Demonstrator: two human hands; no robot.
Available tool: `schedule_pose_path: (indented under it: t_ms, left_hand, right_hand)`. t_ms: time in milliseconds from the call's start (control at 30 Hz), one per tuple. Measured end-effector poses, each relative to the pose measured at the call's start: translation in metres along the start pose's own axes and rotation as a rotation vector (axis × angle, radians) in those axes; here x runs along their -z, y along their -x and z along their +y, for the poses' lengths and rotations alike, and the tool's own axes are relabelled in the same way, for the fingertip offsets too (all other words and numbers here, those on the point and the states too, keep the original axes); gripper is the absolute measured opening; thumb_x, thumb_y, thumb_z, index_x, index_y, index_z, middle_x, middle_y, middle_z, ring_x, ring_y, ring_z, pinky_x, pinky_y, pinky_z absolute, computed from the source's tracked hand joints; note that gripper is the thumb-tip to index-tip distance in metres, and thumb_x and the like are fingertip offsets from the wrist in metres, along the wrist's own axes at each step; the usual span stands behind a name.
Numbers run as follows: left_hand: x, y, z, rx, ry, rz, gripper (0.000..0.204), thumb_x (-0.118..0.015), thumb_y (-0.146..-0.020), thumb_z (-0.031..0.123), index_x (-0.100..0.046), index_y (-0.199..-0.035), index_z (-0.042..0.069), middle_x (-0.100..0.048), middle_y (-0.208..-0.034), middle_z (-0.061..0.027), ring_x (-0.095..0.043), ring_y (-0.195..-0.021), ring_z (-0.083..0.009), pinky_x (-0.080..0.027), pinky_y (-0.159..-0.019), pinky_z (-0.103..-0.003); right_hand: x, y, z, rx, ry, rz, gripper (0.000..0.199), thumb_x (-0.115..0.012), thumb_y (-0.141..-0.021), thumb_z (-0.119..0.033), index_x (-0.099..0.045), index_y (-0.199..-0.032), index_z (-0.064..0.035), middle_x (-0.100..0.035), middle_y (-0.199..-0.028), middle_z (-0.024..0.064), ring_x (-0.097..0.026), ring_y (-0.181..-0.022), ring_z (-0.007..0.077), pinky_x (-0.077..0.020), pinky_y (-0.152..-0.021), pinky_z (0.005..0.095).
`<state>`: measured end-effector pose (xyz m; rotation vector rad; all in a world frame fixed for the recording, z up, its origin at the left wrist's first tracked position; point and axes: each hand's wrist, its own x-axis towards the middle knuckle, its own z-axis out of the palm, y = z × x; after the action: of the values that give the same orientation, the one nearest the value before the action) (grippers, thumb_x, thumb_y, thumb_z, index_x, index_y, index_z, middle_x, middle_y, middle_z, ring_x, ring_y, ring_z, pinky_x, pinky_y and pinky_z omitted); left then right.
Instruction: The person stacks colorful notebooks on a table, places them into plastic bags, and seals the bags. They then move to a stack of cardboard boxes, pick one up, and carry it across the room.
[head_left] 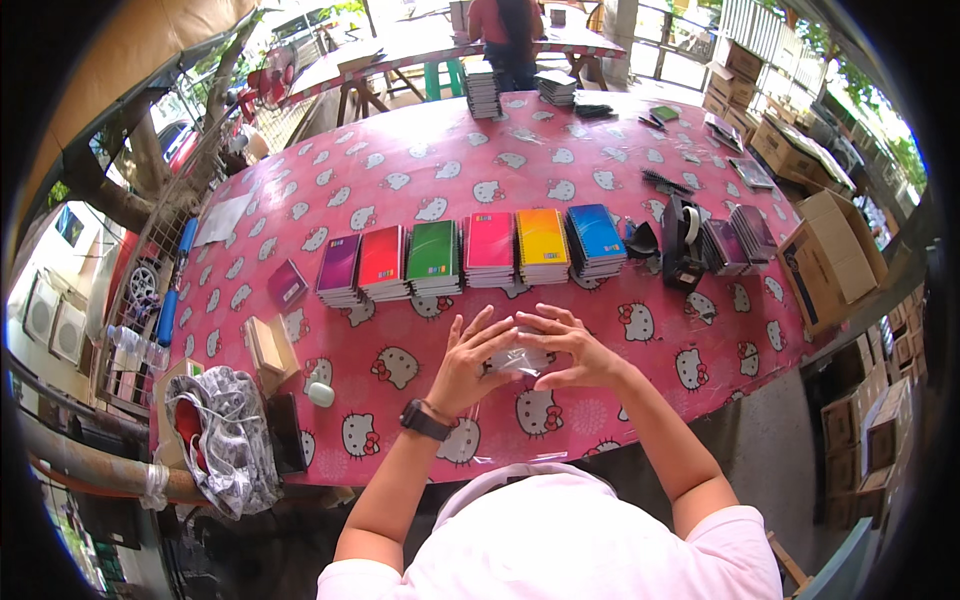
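Observation:
In front of my body, my left hand [466, 360] and my right hand [572, 352] come together over the pink patterned tablecloth [590, 400]. Between them is a crumpled piece of clear plastic film [518, 360], gripped from both sides with the fingers bent around it. Just beyond my fingertips runs a row of spiral notebook stacks: purple [340, 262], red [382, 258], green [433, 252], pink [489, 242], yellow [542, 240] and blue [595, 234]. One purple notebook [288, 284] lies apart at the row's left end.
A black tape dispenser [684, 245] and more purple notebooks [726, 246] stand right of the row. At left are a wooden holder [270, 352], a small pale case [320, 394] and a grey patterned bag [232, 440]. Cardboard boxes [828, 262] flank the right edge. Another person [507, 40] stands beyond the table.

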<state>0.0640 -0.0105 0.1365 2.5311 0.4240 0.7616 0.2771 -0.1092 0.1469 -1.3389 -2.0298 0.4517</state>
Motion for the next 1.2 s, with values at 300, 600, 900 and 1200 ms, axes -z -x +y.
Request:
schedule_pose_path:
  t_ms: [300,600,900,1200]
  left_hand:
    - [-0.039,0.009,0.005,0.119,0.213,0.437,0.011,-0.067,-0.08,0.013,-0.07,-0.089,0.01,-0.068,-0.1,-0.0041,-0.061,-0.102,-0.0181,-0.026,-0.105,-0.038]
    - [-0.042,-0.004,0.013,0.365,0.424,0.592,0.087,-0.07,-0.077,0.01,-0.017,-0.145,0.012,-0.066,-0.084,-0.0029,-0.064,-0.077,-0.0152,-0.047,-0.075,-0.03]
    - [-0.031,0.01,0.032,-0.047,-0.294,0.502,0.064,-0.064,-0.08,0.016,-0.036,-0.137,0.008,-0.045,-0.13,-0.011,-0.058,-0.102,-0.0245,-0.038,-0.091,-0.043]
    - [-0.057,0.023,0.073,0.283,-0.376,0.173,0.06,-0.062,-0.075,0.028,-0.044,-0.13,0.011,-0.043,-0.136,-0.0058,-0.034,-0.13,-0.024,-0.013,-0.107,-0.048]
  right_hand:
    - [-0.049,-0.002,-0.013,-0.058,0.056,0.553,0.019,-0.073,-0.072,-0.019,-0.066,-0.086,-0.0088,-0.06,-0.107,0.0097,-0.052,-0.1,0.0265,-0.0413,-0.085,0.0385]
    - [-0.033,-0.02,-0.024,-0.345,-0.076,0.447,0.027,-0.075,-0.071,-0.019,-0.062,-0.089,-0.0042,-0.061,-0.091,0.0109,-0.058,-0.089,0.0235,-0.0461,-0.075,0.0342]
    - [-0.02,-0.041,0.01,-0.593,-0.638,0.189,0.024,-0.071,-0.074,-0.005,-0.065,-0.097,-0.0023,-0.06,-0.069,-0.0006,-0.053,-0.062,0.0037,-0.0434,-0.054,0.0194]
    - [0.036,0.013,0.062,-0.425,-0.766,0.558,0.044,-0.07,-0.079,-0.016,-0.054,-0.117,-0.0004,-0.06,-0.109,0.0109,-0.059,-0.098,0.0172,-0.0475,-0.078,0.0276]
